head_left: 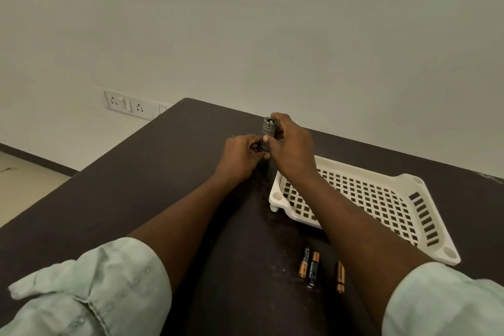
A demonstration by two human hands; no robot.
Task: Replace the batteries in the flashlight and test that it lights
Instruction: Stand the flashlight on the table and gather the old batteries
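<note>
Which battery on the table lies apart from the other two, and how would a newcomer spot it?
Start at the white slotted tray on the dark table, then look just in front of its near edge, beside the right forearm. Three batteries lie there: a touching pair, and the lone battery to their right, partly hidden by the forearm.

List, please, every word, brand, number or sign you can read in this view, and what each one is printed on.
"DURACELL" on the middle battery, running along its black body.
Left battery: print too small to read.
Right battery: no print readable, partly hidden by the forearm.
Flashlight, white basket and wall socket panel: no text legible.
</note>
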